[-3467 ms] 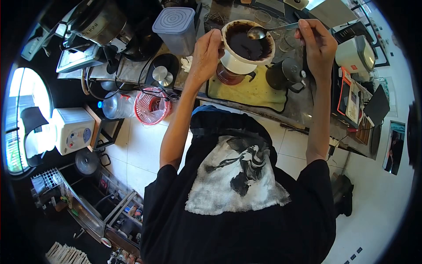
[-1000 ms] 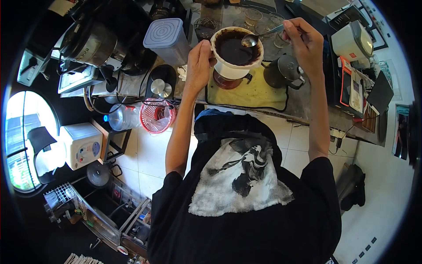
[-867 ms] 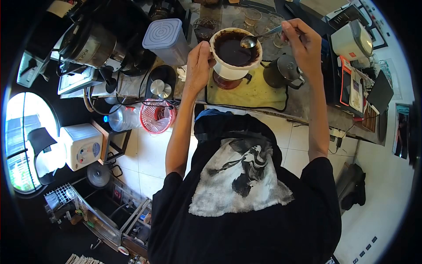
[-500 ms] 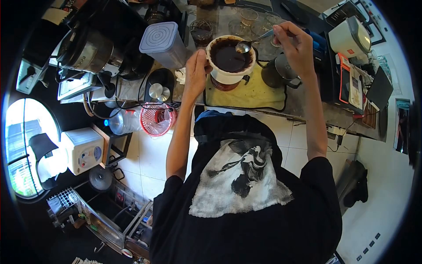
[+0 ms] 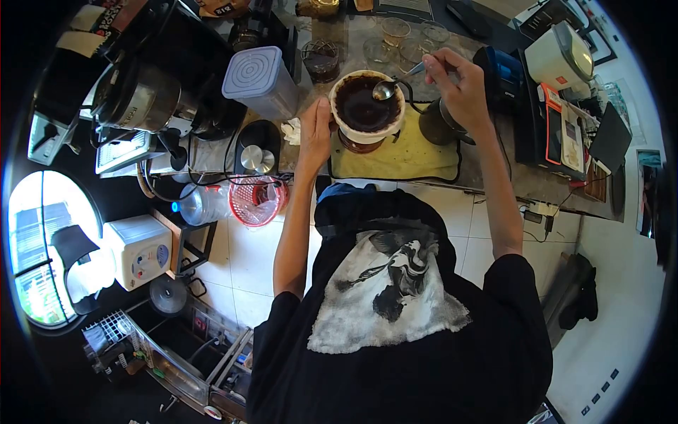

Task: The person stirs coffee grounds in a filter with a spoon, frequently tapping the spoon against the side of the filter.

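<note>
A white coffee dripper [image 5: 340,128], its stained filter holding dark wet coffee, sits over a glass vessel [image 5: 359,145] on a yellow-green cloth [image 5: 395,159]. My left hand [image 5: 316,134] is closed at the dripper's left side; its fingertips are partly hidden. Between the thumb and fingers of my right hand [image 5: 458,88] is the handle of a metal spoon [image 5: 385,90], whose bowl hangs over the right part of the coffee. Just below that hand stands a dark gooseneck kettle [image 5: 434,126], partly covered by the wrist.
Several clear glasses [image 5: 395,32] stand behind the dripper. A lidded plastic container [image 5: 261,85] and a grinder or coffee machine [image 5: 148,99] are on the left. A dark device [image 5: 499,71] is on the right, and a red basket [image 5: 258,201] is below the counter edge.
The spoon has moved slightly left and down relative to the counter, with my right hand lower and nearer the kettle. My left hand stays at the dripper. The coffee surface looks browner.
</note>
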Demonstrator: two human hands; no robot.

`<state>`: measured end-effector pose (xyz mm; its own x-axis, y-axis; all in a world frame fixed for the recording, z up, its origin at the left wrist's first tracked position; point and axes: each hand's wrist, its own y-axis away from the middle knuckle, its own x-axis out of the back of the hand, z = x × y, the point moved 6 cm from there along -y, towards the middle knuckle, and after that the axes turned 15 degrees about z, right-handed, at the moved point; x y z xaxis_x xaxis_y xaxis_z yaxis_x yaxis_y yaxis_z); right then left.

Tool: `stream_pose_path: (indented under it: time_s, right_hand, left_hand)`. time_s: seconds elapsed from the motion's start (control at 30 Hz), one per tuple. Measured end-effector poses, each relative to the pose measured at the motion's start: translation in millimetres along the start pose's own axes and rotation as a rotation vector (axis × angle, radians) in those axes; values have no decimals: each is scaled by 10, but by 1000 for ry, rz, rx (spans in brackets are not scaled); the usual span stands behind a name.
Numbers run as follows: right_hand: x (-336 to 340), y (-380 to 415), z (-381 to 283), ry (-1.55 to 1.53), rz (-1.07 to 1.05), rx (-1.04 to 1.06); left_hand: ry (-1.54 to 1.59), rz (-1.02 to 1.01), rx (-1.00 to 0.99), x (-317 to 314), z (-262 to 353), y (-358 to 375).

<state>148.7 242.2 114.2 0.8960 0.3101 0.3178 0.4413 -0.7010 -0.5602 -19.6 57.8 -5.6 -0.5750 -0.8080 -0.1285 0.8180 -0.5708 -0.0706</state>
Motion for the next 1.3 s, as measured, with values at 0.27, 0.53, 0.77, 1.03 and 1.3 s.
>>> stream_pose_path:
  time_s: [0.27, 0.53, 0.77, 1.03, 1.3]
  right_hand:
    - [-28, 102, 69, 5, 13, -108]
    - [-52, 139, 183, -69, 51, -122]
    - [-85, 146, 179, -77, 35, -151]
    - [-55, 125, 160, -84, 41, -184]
    - [-127, 170, 246, -72, 32, -184]
  left_hand:
    - [-50, 0, -91, 4, -27, -27]
    - [-115, 12, -187, -29, 130, -25]
    - [-122, 18, -155, -33, 114, -39]
    - [-110, 16, -165, -11, 74, -32]
    - [-160, -29, -102, 3, 58, -30]
